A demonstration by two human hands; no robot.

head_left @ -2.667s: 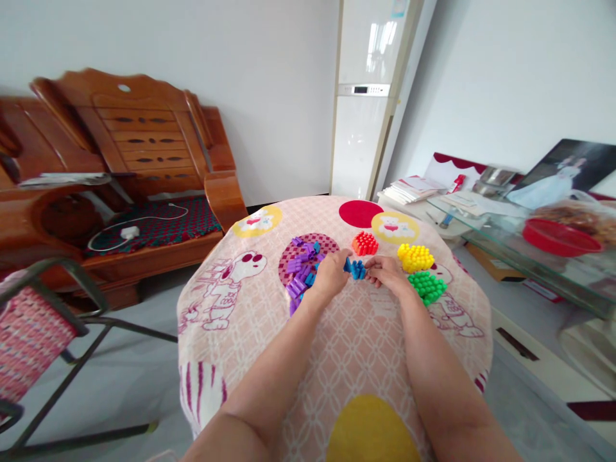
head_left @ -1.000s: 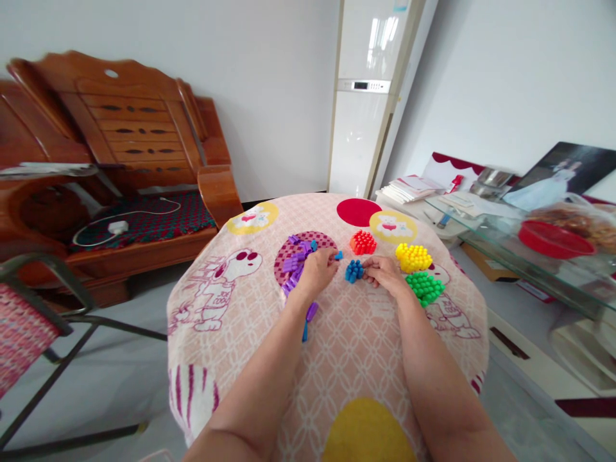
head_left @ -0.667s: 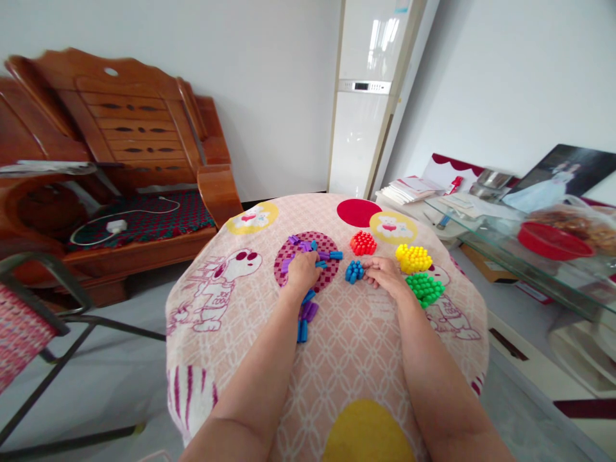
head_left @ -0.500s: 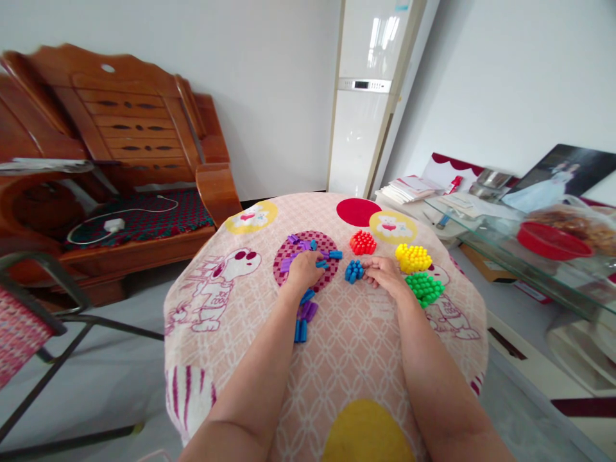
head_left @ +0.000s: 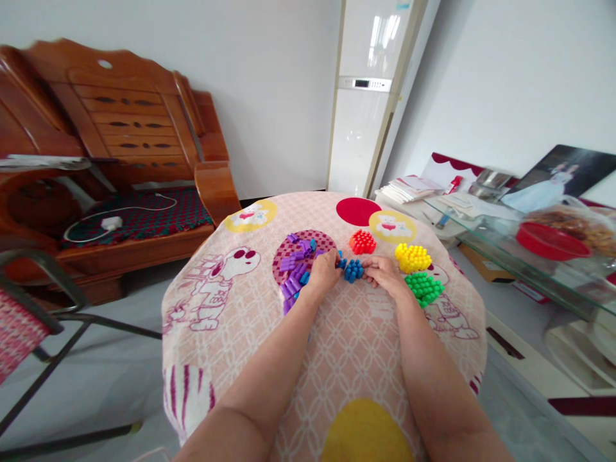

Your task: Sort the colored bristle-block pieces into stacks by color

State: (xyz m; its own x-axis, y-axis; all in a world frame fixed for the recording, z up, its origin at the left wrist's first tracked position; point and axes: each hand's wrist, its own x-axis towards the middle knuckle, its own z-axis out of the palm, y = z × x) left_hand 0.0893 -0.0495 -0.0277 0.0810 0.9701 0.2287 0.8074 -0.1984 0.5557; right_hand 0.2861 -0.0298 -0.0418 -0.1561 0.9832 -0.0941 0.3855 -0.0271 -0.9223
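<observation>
The left hand (head_left: 325, 272) pinches a small blue piece (head_left: 341, 262) at its fingertips, and that piece touches the left edge of the blue cluster (head_left: 353, 270), which lies directly to the hand's right on the tablecloth (head_left: 346, 346). The right hand (head_left: 384, 272) closes its fingers against the cluster's opposite edge (whether it grips or only steadies, I cannot tell). Loose purple pieces (head_left: 294, 273) lie behind the left hand; red (head_left: 362, 242), yellow (head_left: 412, 257) and green clusters (head_left: 424, 286) sit beyond the right.

Hidden and cut-off parts
The left hand (head_left: 325, 272) is covering part of the purple and blue pieces (head_left: 294, 273); the frame's left edge is cutting off the chair (head_left: 29, 308).
</observation>
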